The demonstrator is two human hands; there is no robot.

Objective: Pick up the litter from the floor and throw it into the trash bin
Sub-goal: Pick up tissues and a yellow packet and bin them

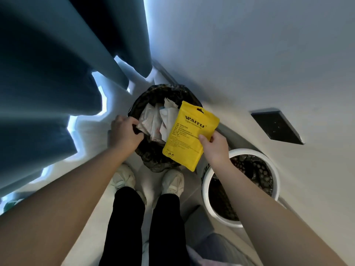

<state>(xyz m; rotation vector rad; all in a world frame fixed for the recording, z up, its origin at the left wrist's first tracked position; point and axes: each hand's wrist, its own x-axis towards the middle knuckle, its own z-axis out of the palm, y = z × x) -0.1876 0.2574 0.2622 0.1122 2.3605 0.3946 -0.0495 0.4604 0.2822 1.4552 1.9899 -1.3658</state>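
Note:
A round trash bin (pixel 153 93) lined with a black bag stands on the floor in front of my feet, with white crumpled paper litter (pixel 155 120) inside. My left hand (pixel 125 131) grips the bag's left rim with curled fingers. My right hand (pixel 215 146) pinches a flat yellow pouch (pixel 189 135) by its right edge, holding it over the right side of the bin's opening.
A white round bin (pixel 269 166) with a dark bag stands to the right, against the white wall (pixel 249 54). Blue curtains (pixel 48 83) hang at the left. A dark wall panel (pixel 276 127) sits on the right. My shoes (pixel 172 181) are just before the bin.

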